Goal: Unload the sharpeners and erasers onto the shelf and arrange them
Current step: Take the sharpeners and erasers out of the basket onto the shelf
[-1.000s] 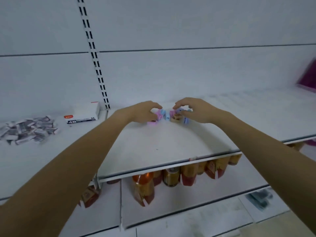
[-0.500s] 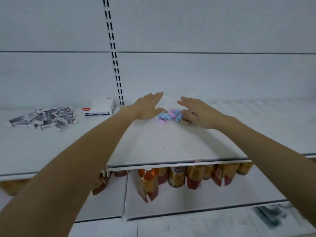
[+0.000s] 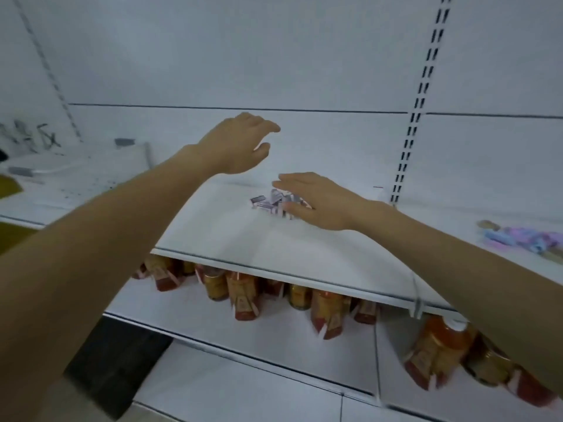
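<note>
A heap of small wrapped erasers (image 3: 271, 202) lies on the white shelf (image 3: 231, 236). My right hand (image 3: 316, 202) hovers flat over the right part of the heap, fingers straight, partly hiding it. My left hand (image 3: 240, 144) is raised above and to the left of the heap, fingers relaxed, holding nothing. A pile of pastel pink and blue sharpeners (image 3: 518, 239) lies on the same shelf level at the far right.
A slotted upright (image 3: 414, 117) runs up the back panel to the right of the erasers. Bottles and cans (image 3: 243, 296) with orange labels stand on the lower shelf. A white tray-like object (image 3: 85, 169) sits on the shelf to the left.
Both hands have left the sharpeners and swung left to the eraser heap. The view turned left, so the sharpeners now lie at the far right.
</note>
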`<state>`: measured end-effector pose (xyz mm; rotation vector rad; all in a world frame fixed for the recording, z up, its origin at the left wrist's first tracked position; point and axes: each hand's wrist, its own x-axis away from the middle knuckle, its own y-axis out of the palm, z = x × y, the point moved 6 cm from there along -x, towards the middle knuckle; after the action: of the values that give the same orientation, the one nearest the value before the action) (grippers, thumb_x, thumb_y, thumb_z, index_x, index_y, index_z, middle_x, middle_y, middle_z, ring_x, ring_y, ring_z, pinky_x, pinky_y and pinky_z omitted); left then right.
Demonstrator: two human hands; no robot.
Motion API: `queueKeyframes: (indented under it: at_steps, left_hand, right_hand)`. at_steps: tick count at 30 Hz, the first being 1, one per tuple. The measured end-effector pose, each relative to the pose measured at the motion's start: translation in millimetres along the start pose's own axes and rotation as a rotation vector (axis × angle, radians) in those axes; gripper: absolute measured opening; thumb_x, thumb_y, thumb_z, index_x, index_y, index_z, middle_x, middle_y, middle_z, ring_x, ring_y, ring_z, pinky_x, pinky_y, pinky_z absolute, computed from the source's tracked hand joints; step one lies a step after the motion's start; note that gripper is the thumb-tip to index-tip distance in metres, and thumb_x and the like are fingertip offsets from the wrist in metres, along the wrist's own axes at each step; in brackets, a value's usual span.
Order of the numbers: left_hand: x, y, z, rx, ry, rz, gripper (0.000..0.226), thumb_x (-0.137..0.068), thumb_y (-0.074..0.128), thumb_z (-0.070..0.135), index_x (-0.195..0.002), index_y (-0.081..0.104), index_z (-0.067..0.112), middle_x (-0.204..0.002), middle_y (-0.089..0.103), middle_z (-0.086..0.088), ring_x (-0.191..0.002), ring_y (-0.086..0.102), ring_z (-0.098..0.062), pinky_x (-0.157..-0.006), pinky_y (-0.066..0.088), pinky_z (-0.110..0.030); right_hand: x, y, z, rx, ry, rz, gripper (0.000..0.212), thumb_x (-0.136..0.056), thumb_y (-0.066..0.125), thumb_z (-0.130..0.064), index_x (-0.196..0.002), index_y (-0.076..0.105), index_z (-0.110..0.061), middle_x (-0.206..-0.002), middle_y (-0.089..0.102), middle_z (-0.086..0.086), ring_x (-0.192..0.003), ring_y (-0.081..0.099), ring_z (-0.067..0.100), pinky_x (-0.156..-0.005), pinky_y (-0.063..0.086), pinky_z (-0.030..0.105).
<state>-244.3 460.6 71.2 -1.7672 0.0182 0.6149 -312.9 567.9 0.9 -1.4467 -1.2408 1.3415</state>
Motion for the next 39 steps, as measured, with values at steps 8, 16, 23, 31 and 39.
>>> queueKeyframes:
  at_steps: [8, 16, 23, 31, 39]
  left_hand:
    - [110.4, -29.9, -171.7, -0.034, -0.287, -0.026, 0.038, -0.098, 0.034, 0.025, -0.133, 0.043, 0.013, -0.134, 0.049, -0.009, -0.125, 0.039, -0.028, -0.1, 0.035, -0.042]
    - [158.9, -25.5, -294.6, -0.019, -0.451, -0.053, 0.037, -0.1, 0.029, 0.022, -0.13, 0.047, 0.01, -0.13, 0.047, -0.014, -0.116, 0.048, -0.03, -0.099, 0.039, -0.042]
    - [150.3, 16.0, -392.3, 0.024, -0.513, -0.166, 0.034, -0.099, 0.034, 0.016, -0.131, 0.046, 0.013, -0.131, 0.048, -0.011, -0.115, 0.049, -0.026, -0.095, 0.038, -0.032]
    - [113.3, 66.3, -472.1, 0.204, -0.51, -0.317, 0.039, -0.091, 0.055, 0.012, -0.128, 0.047, 0.019, -0.13, 0.051, -0.002, -0.103, 0.056, -0.015, -0.086, 0.043, -0.025]
    - [89.5, 130.2, -495.7, 0.244, -0.318, -0.843, 0.071, -0.079, 0.07, 0.01, -0.138, 0.035, 0.027, -0.145, 0.037, -0.001, -0.127, 0.043, -0.018, -0.101, 0.04, -0.033]
  right_hand:
    - [-119.1, 45.3, -125.0, -0.023, -0.184, -0.057, 0.051, -0.098, 0.032, -0.04, -0.145, 0.021, -0.025, -0.154, 0.017, -0.001, -0.141, 0.013, 0.015, -0.111, 0.005, 0.023]
    - [-228.8, 57.4, -168.0, -0.001, -0.249, -0.08, 0.051, -0.097, 0.034, -0.039, -0.144, 0.025, -0.022, -0.151, 0.025, 0.003, -0.137, 0.024, 0.021, -0.112, 0.019, 0.031]
    - [-345.9, 82.4, -167.6, -0.078, -0.257, -0.069, 0.05, -0.097, 0.033, -0.041, -0.142, 0.029, -0.021, -0.149, 0.03, 0.0, -0.135, 0.027, 0.016, -0.108, 0.021, 0.027]
    - [-460.3, 107.3, -147.6, -0.193, -0.166, -0.071, 0.05, -0.096, 0.04, -0.038, -0.141, 0.031, -0.018, -0.143, 0.037, 0.003, -0.124, 0.041, 0.016, -0.091, 0.027, 0.019]
    - [-502.2, 124.8, -131.8, -0.287, -0.007, -0.191, 0.055, -0.085, 0.062, -0.033, -0.135, 0.04, -0.027, -0.124, 0.042, -0.016, -0.107, 0.043, 0.004, -0.093, 0.034, 0.022]
